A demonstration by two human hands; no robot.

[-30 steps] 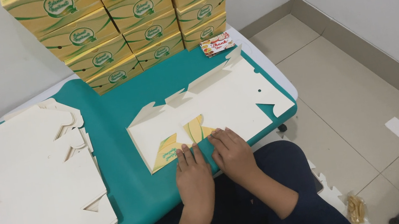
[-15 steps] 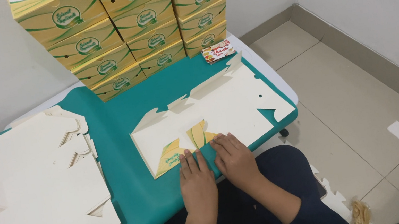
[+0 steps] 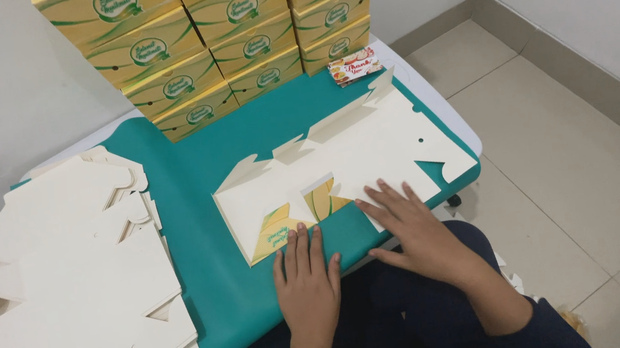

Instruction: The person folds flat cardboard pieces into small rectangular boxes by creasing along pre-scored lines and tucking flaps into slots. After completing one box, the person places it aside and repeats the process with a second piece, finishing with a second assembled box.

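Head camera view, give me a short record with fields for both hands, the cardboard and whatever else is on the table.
Left hand: flat, fingertips on the folded near flap of the flat cream cardboard box blank
Right hand: flat, palm down on the blank's near edge
Surface: teal table cover
Left side: stack of unfolded cream blanks
Far edge: stacked yellow-green finished boxes
Beside them: small red printed card

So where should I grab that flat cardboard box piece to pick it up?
Probably by the notched right end of the flat cardboard sheet, coming in from the right side. That end reaches the table edge, so fingers could slip beneath it. Elsewhere it lies flat on the green mat, pressed by both hands.
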